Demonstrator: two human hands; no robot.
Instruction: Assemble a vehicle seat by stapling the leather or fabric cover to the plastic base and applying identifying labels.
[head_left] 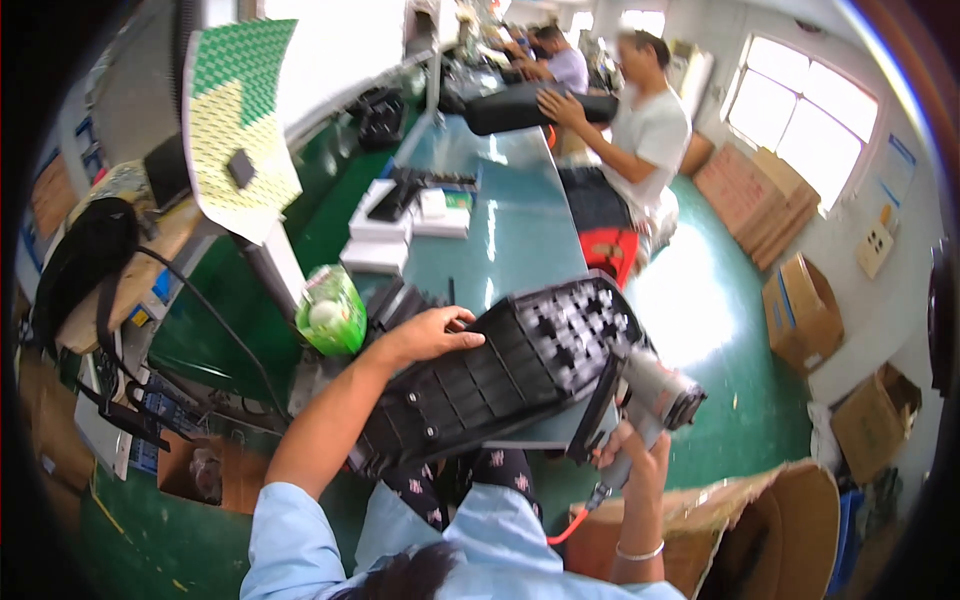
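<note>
Hands first: your left hand is lying curled over the upper edge of the black ribbed plastic panel, fingers gripping it, and the panel is resting tilted across your lap at the near end of the green workbench. Your right hand is closing tight around the handle of the grey air gun, whose nose is touching the panel's right edge.

I see a ribbed seat base of matt black plastic, and a stapler gun in dull grey metal. The bench top looks smooth and glossy; the boxes are rough brown cardboard.
</note>
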